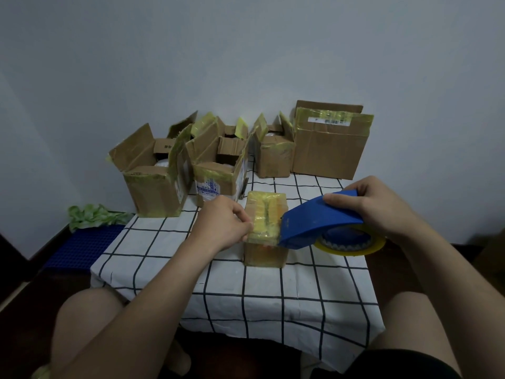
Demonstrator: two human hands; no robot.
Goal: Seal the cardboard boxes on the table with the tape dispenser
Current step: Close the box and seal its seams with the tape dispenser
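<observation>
Head view showed the small tape-wrapped cardboard box [266, 225] between both grips. The left grip [224, 222] pinched its top edge, and the right grip [382, 206] curled round the blue tape dispenser [319, 218], its blade at the box's top. Best to press firmly, then tear cleanly. Beyond both, open cardboard boxes [155, 176] stood on the checked surface [273, 291].

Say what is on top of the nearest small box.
Yellow tape covers the small box on top; the blue tape dispenser touches its right edge. The left hand covers its near-left corner.
</observation>
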